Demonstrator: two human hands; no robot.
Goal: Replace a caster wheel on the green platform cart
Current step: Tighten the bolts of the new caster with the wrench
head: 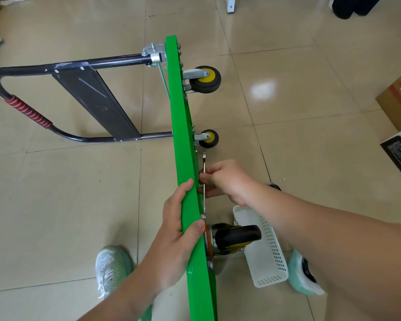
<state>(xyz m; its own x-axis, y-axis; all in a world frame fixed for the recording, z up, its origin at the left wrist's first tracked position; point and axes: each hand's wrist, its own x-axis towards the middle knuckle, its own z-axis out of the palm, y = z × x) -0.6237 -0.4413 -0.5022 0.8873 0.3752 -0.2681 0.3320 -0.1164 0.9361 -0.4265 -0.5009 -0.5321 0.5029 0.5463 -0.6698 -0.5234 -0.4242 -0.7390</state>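
The green platform cart [177,126] is stood on its long edge on the tiled floor [79,205], with its black handle [28,112] folded out flat on the cart's deck side. The cart's upper edge is clasped by the left hand [178,230], thumb and fingers wrapped over the rim in a steadying grip. On the cart's underside a slim wrench [204,163] is pinched in the grip of the right hand [227,181], its lower end set at the fixing just above the nearest caster wheel [237,236].

That caster is seen bolted on, so the work is judged to be in its fastening stage; whether an old wheel is being loosened or a new one tightened cannot be told. Two yellow-hubbed casters [205,79] are seen mounted at the cart's far end; a fourth is hidden.

A white perforated basket [264,251] lies on the floor just beside the cart's wheel side, and cardboard boxes [398,98] are stacked well apart from the cart on that same side. Glossy beige tiles are lit from overhead.
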